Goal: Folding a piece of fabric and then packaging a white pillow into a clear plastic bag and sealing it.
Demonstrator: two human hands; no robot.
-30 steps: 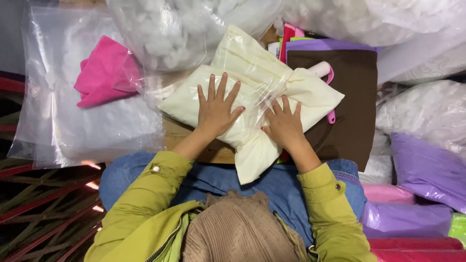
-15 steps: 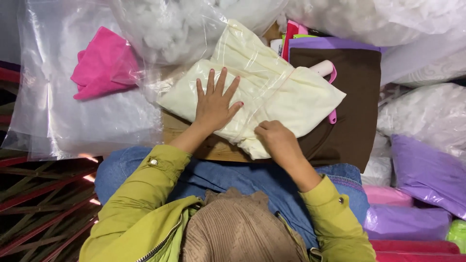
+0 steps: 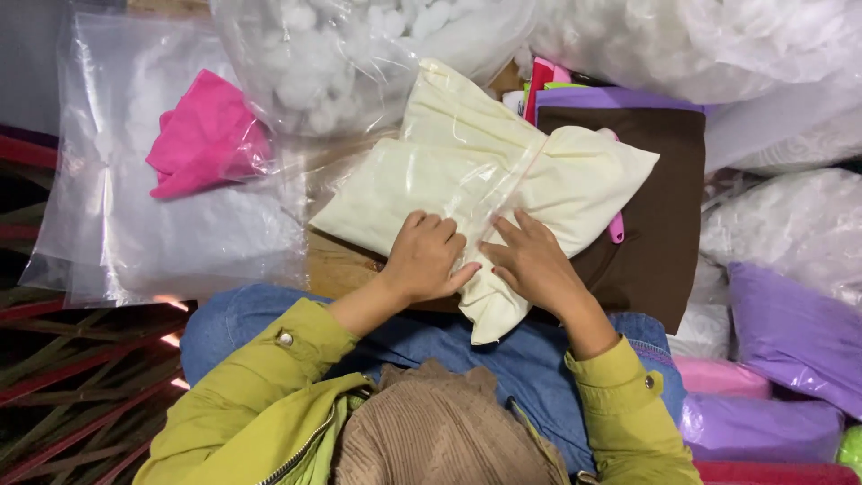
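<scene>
Cream-coloured fabric is filling a soft pillow [image 3: 485, 180], which is lying partly inside a clear plastic bag [image 3: 431, 175] on a wooden tabletop [image 3: 337, 265] in front of a seated person. The left hand [image 3: 424, 259] is curling its fingers, pinching the bag's edge against the pillow. The right hand [image 3: 532, 260] is pressing down half open, fingers spread on the cloth. The thin plastic is looking slippery; it could be slipping free or tearing if pulled unevenly. A brown cloth [image 3: 646, 180] is lying beneath.
</scene>
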